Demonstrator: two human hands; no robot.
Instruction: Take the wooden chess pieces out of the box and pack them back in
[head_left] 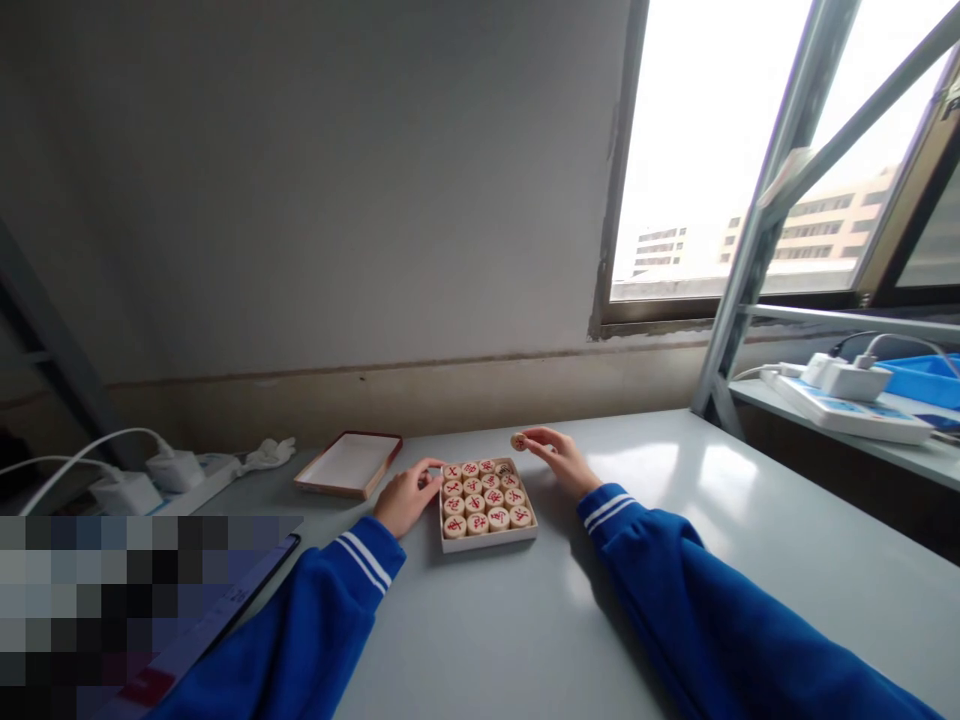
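A shallow white box (pixel 491 540) of round wooden xiangqi pieces (pixel 477 523) sits on the grey table. The pieces stand in rows, most with red characters upward; one at the far right corner (pixel 503 469) shows a dark mark. My left hand (pixel 405 500) is closed at the box's left edge, thumb and fingers against its side. Just beyond the far right corner, my right hand (pixel 561 460) pinches a single xiangqi piece (pixel 518 441) above the table. Its marking is too small to read.
The box lid (pixel 349 464) lies inside up behind my left hand. White chargers (pixel 175 470) on a power strip stand at the left. A dark-edged screen (pixel 217 610) lies front left, partly pixelated. Right, a metal frame (pixel 739 300) rises beside a shelf with a blue tray (pixel 926 380).
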